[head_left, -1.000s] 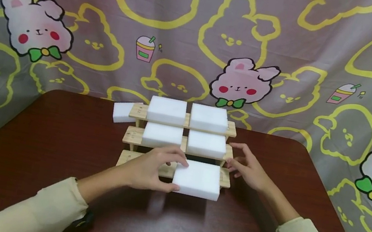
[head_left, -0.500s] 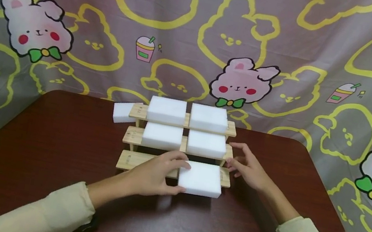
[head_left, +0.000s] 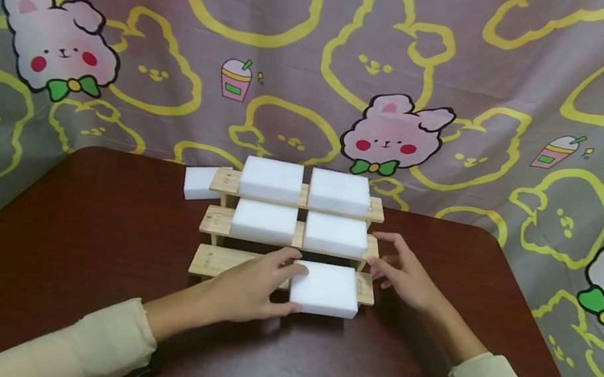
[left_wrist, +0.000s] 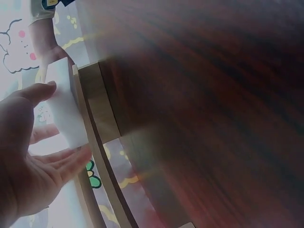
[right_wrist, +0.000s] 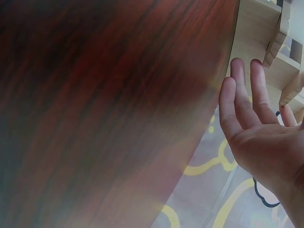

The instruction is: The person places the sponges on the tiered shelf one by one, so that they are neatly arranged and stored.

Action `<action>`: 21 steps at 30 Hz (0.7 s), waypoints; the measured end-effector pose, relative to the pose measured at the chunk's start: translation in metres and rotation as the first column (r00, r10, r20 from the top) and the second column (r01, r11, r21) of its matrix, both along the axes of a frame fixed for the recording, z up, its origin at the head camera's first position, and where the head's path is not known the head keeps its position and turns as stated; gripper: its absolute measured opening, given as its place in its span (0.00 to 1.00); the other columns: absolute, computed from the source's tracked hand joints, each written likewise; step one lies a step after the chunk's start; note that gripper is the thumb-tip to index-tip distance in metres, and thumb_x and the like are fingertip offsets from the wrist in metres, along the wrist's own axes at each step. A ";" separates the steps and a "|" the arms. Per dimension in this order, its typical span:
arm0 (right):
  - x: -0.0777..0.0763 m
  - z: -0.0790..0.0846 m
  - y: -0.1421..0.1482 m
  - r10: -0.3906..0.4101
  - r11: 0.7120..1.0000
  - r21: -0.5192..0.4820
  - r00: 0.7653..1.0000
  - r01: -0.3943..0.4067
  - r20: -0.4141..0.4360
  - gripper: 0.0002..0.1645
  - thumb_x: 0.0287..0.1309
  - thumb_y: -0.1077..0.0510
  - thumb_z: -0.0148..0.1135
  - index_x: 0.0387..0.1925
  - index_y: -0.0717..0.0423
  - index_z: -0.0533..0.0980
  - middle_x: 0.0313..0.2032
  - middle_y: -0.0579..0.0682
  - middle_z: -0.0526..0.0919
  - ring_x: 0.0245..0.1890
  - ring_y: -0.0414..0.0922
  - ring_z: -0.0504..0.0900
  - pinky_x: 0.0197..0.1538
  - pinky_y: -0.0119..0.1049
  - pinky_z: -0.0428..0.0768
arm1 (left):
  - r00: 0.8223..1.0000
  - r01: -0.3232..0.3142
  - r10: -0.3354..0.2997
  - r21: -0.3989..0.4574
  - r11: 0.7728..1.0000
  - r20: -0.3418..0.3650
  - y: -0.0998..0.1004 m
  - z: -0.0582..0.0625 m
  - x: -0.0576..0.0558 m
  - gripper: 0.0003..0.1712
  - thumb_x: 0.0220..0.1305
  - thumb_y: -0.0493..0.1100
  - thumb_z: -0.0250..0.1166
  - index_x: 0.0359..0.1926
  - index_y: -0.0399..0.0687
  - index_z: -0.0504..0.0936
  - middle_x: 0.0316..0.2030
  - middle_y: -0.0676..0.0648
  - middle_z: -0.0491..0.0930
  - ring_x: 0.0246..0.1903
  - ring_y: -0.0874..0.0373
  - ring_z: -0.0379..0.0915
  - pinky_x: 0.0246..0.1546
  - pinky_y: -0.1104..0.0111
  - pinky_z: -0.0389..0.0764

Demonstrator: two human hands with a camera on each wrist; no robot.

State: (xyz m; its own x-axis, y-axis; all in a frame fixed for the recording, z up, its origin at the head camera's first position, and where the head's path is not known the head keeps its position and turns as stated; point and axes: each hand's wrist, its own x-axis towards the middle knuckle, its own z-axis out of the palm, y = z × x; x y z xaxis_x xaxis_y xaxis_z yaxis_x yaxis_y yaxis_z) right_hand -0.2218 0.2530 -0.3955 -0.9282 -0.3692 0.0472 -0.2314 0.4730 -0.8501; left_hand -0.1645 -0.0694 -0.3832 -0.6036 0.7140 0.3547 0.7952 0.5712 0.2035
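A white foam block point(head_left: 325, 288) lies on the lowest step of a three-tier wooden rack point(head_left: 228, 262), at its right end, its front edge jutting past the step. My left hand point(head_left: 254, 288) grips the block's left end, thumb at the front and fingers at the back; the left wrist view shows the hand point(left_wrist: 28, 156) around the foam block point(left_wrist: 64, 104). Beside the rack's right side is my right hand point(head_left: 407, 278), fingertips at its edge. In the right wrist view that hand point(right_wrist: 266, 128) has its fingers extended, holding nothing.
Two white blocks sit on the top step, including a left one point(head_left: 271, 178), and two on the middle step, including a right one point(head_left: 335, 233). Another block point(head_left: 204, 182) lies behind the rack's left end on the brown table point(head_left: 106, 235). A patterned curtain point(head_left: 313, 56) hangs behind.
My left hand has shifted the foam block slightly right and back onto the lowest step. The right hand has stayed in place.
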 end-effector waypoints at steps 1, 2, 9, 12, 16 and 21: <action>0.000 0.000 0.000 -0.002 1.000 0.001 1.000 0.002 0.002 0.31 0.77 0.58 0.56 0.73 0.59 0.59 0.36 0.61 0.85 0.36 0.39 0.85 0.37 0.43 0.83 | 1.000 -0.004 0.004 -0.011 1.000 -0.011 0.000 0.000 0.000 0.31 0.64 0.55 0.74 0.60 0.41 0.79 0.57 0.38 0.76 0.40 0.58 0.76 0.41 0.71 0.84; 0.000 0.000 0.000 -0.004 1.000 0.003 1.000 0.004 0.003 0.31 0.77 0.58 0.56 0.73 0.59 0.59 0.36 0.61 0.84 0.36 0.40 0.86 0.37 0.43 0.83 | 1.000 -0.009 0.008 -0.020 1.000 -0.024 0.000 0.000 0.001 0.31 0.65 0.55 0.74 0.60 0.42 0.80 0.56 0.38 0.76 0.39 0.59 0.75 0.39 0.73 0.83; 0.001 0.000 0.000 -0.001 1.000 -0.001 1.000 0.001 0.009 0.31 0.77 0.58 0.56 0.74 0.59 0.58 0.36 0.61 0.84 0.37 0.40 0.86 0.37 0.43 0.83 | 0.999 -0.029 0.029 -0.007 1.000 -0.018 0.000 0.000 0.001 0.30 0.63 0.56 0.75 0.59 0.44 0.81 0.48 0.42 0.73 0.34 0.62 0.67 0.31 0.78 0.75; 0.001 0.000 0.000 -0.003 1.000 -0.002 1.000 0.003 0.010 0.31 0.77 0.58 0.56 0.74 0.58 0.58 0.36 0.62 0.84 0.37 0.40 0.86 0.37 0.43 0.82 | 0.996 -0.030 0.029 0.012 0.999 0.089 0.000 0.001 0.001 0.29 0.64 0.55 0.75 0.59 0.44 0.80 0.44 0.45 0.74 0.33 0.63 0.69 0.32 0.77 0.75; 0.001 0.000 -0.001 -0.005 1.000 -0.003 1.000 0.005 0.008 0.31 0.77 0.58 0.56 0.74 0.58 0.59 0.36 0.62 0.84 0.36 0.40 0.86 0.37 0.42 0.82 | 0.947 -0.030 0.004 0.077 0.997 0.322 0.000 0.003 -0.003 0.28 0.67 0.50 0.73 0.61 0.42 0.79 0.36 0.49 0.80 0.32 0.62 0.74 0.36 0.74 0.77; 0.001 0.001 -0.001 -0.007 1.000 0.003 1.000 0.007 0.001 0.31 0.77 0.58 0.56 0.74 0.58 0.59 0.36 0.62 0.85 0.36 0.41 0.85 0.37 0.42 0.83 | 0.889 -0.005 -0.076 0.176 0.984 0.451 0.000 0.004 -0.008 0.24 0.67 0.44 0.73 0.60 0.40 0.78 0.28 0.54 0.79 0.28 0.66 0.73 0.35 0.76 0.77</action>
State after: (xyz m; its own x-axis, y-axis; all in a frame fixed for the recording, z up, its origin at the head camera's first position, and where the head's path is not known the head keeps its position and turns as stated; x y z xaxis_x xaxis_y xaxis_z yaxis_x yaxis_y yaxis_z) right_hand -0.2203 0.2521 -0.3945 -0.9309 -0.3625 0.0450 -0.2270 0.4775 -0.8488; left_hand -0.1727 -0.0696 -0.3788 -0.7027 0.6925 0.1634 0.6111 0.4698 0.6370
